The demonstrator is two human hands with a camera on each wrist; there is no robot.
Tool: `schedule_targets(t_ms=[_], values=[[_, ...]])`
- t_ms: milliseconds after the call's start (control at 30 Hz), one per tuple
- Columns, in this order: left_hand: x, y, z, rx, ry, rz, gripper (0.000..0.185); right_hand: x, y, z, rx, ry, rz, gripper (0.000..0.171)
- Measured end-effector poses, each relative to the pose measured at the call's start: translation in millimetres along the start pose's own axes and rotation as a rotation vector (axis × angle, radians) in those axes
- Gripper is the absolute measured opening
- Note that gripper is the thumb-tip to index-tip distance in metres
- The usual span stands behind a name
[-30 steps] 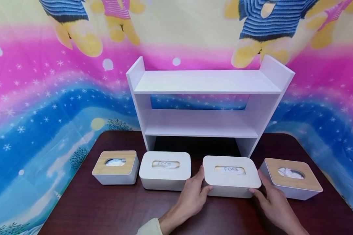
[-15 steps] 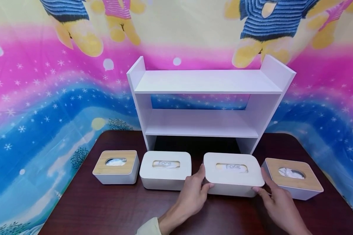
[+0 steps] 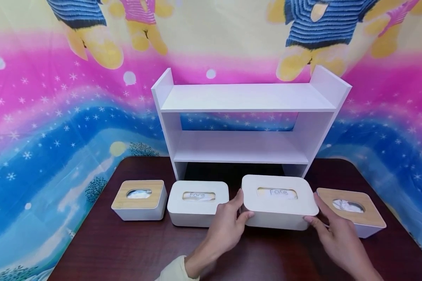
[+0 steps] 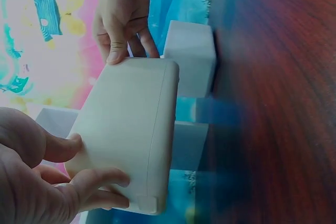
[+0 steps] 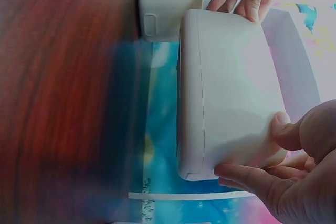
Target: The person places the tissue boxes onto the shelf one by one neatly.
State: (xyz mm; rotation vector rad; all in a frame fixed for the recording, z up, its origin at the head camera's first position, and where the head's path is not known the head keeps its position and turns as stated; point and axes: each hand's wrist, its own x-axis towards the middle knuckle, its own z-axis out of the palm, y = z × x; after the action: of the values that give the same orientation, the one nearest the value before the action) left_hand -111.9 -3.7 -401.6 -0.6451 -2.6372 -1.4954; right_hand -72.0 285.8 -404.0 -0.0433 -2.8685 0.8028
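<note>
A white tissue box (image 3: 279, 203) with "Face" written by its slot hangs a little above the dark table (image 3: 126, 249), in front of the white shelf (image 3: 246, 117). My left hand (image 3: 240, 208) grips its left end, thumb on the near side and fingers behind. My right hand (image 3: 315, 212) grips its right end the same way. In the left wrist view the box (image 4: 131, 129) shows its underside, with my left hand (image 4: 92, 163) on the near end and my right hand (image 4: 123, 24) on the far end. The right wrist view shows the box (image 5: 226, 87) held by my right hand (image 5: 257, 150).
A second white "Face" box (image 3: 197, 203) stands just left of the held one. A wood-lidded box (image 3: 138, 199) sits at the far left and another wood-lidded box (image 3: 351, 210) at the far right. Both shelf boards are bare. A colourful cloth hangs behind.
Both hands have lifted the right white box off the table and moved it up and slightly away, towards the shelf. The other boxes have not moved.
</note>
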Motion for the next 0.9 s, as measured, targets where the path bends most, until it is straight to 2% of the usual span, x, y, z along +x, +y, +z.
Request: schedule_targets(t_ms=[267, 467, 633, 800, 900], values=[[6.4, 2.6, -11.2, -0.028, 0.046, 0.054, 0.066, 2, -14, -7, 0.016, 0.078, -0.060, 0.071], [10.1, 6.0, -19.1, -0.052, 0.092, 0.092, 0.064, 9, -22, -16, 0.055, 0.095, -0.096, 0.073], [14.8, 9.6, -24.5, -0.092, 0.134, 0.120, 0.064, 13, -28, -22, 0.089, 0.171, -0.160, 0.073], [18.2, 18.1, -30.5, -0.137, 0.160, 0.109, 0.063, 16, -36, -28, 0.092, 0.256, -0.205, 0.072], [20.2, 24.7, -34.5, -0.173, 0.169, 0.090, 0.063, 18, -41, -33, 0.072, 0.279, -0.193, 0.070]])
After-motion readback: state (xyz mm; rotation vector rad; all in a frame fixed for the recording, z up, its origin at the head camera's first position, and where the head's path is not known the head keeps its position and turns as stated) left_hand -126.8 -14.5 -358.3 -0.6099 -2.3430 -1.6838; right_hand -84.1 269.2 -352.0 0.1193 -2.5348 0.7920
